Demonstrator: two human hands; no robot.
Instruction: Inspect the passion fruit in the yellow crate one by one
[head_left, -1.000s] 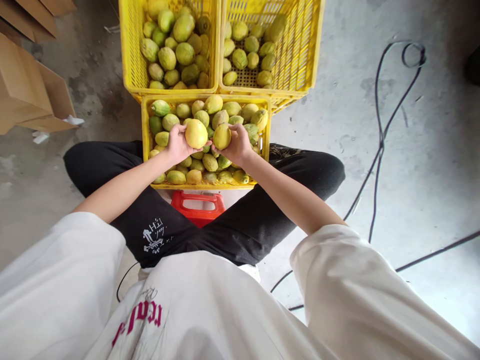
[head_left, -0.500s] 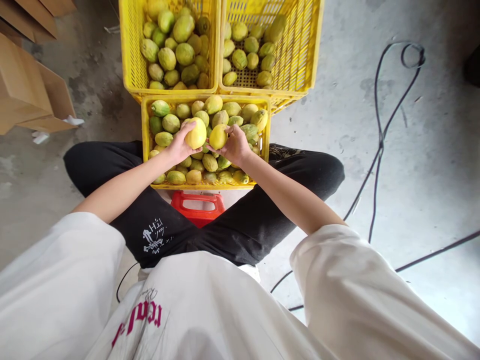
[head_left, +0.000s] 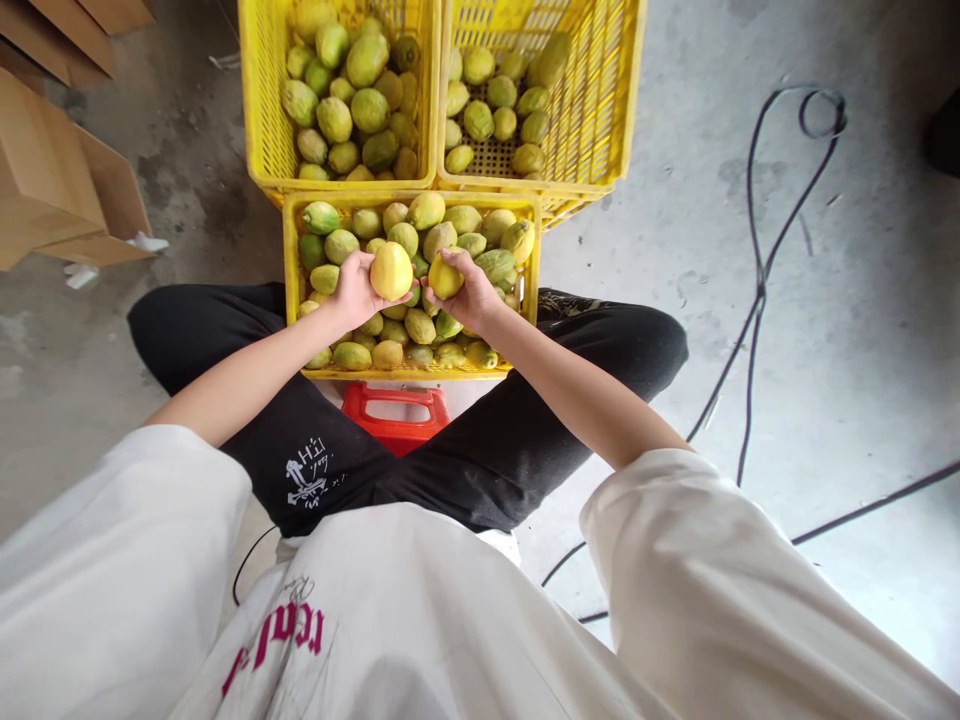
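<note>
My left hand is closed around a pale yellow lemon, its smooth side facing up. Just to the right, my right hand grips a smaller, deeper yellow lemon, with the thumb over its top. The two lemons are close together but apart. Both hands are above a yellow plastic crate full of green and yellow lemons. Some of that fruit is hidden beneath my hands.
Behind stand two more yellow crates, the left one well filled and the right one partly filled. A red plastic stool shows between my legs. Cardboard boxes lie at left, and a black cable loops across the floor at right.
The right hand has turned the smaller lemon and shifted slightly right, with its thumb now across the fruit. My left thumb has slid back from the top of its lemon.
</note>
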